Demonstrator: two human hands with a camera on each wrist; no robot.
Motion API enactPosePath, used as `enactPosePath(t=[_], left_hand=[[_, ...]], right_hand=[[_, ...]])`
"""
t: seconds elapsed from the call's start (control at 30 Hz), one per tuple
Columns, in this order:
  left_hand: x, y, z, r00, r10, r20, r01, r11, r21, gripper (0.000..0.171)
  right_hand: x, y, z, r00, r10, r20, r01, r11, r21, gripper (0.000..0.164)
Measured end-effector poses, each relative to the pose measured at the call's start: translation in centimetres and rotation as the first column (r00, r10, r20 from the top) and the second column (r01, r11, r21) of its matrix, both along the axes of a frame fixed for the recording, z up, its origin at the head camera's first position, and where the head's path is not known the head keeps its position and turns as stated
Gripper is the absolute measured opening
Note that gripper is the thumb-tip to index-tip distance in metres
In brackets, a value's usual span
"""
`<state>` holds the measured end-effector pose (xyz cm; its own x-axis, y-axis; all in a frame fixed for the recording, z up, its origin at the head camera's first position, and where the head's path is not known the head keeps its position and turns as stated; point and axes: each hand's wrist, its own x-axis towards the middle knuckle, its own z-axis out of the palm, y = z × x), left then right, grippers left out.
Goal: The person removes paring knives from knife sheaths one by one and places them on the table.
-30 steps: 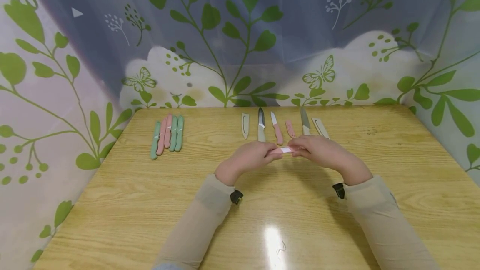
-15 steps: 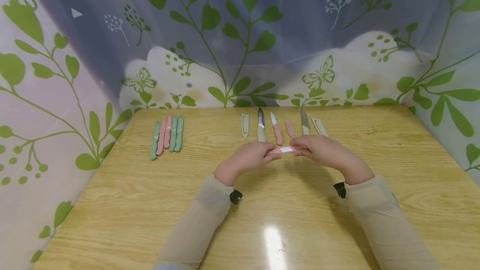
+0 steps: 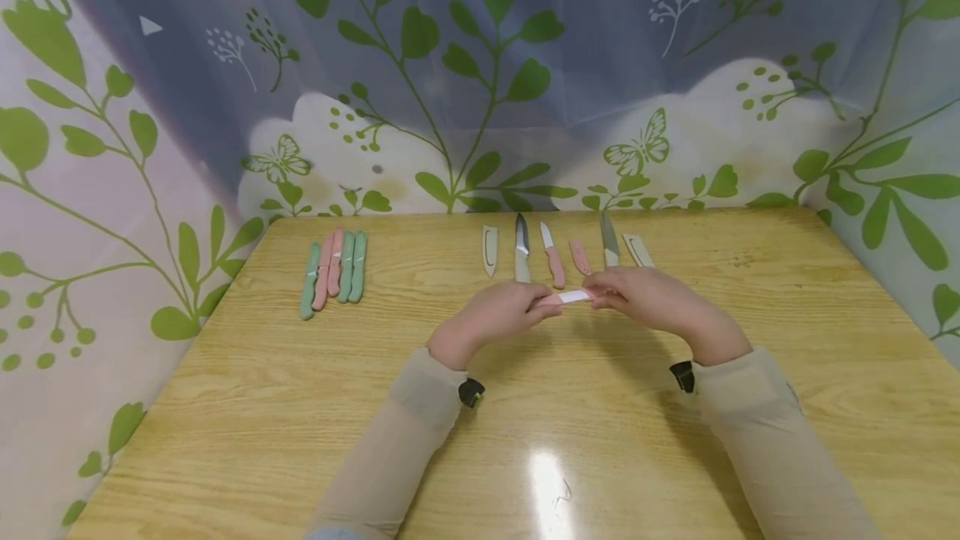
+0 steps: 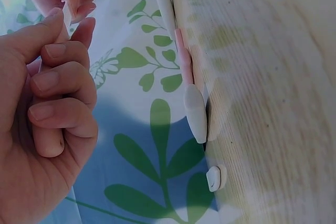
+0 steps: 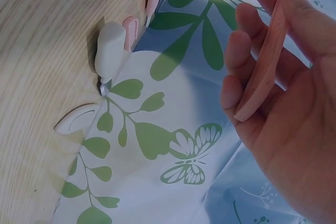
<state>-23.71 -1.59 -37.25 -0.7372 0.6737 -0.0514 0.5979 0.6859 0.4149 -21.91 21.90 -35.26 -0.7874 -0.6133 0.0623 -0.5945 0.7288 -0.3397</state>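
In the head view my left hand [image 3: 497, 312] and right hand [image 3: 651, 303] meet above the table, one at each end of a small pink knife. The left fingers curl round the knife's handle [image 4: 49, 142], whose butt shows below them in the left wrist view. My right hand pinches the pink sheath [image 5: 266, 64] between thumb and fingers. Between the hands a length of pale blade [image 3: 575, 296] is bare; its tip side is hidden at the sheath and right fingers. Just beyond lie a pink-handled knife [image 3: 556, 266] and another pink sheath [image 3: 580, 257].
Along the wooden table's [image 3: 300, 415] back edge lie a beige-handled knife [image 3: 522, 268], a second beige-handled knife [image 3: 611, 242] and two beige sheaths, one at left [image 3: 490, 252], one at right [image 3: 638, 250]. Several green and pink sheathed knives [image 3: 348, 267] sit left. A patterned cloth hangs behind.
My right hand has shifted slightly right with the sheath, so more of the pale blade shows between the hands. The left hand has hardly moved.
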Motion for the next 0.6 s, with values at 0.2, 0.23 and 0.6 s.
enactPosePath(t=[0.2, 0.23, 0.6], left_hand=[[-0.06, -0.05, -0.08, 1.000, -0.001, -0.002, 0.001, 1.000, 0.008, 0.030], [-0.05, -0.07, -0.06, 1.000, -0.001, 0.000, 0.001, 1.000, 0.011, 0.030], [-0.08, -0.12, 0.02, 1.000, -0.010, 0.000, 0.010, 1.000, 0.007, 0.030]], right_hand=[[-0.03, 0.13, 0.04, 1.000, 0.000, -0.007, 0.000, 1.000, 0.001, 0.022], [-0.02, 0.15, 0.03, 1.000, -0.001, -0.010, 0.001, 1.000, 0.001, 0.022], [0.17, 0.32, 0.24, 0.999, -0.019, 0.031, 0.019, 1.000, -0.007, 0.024]])
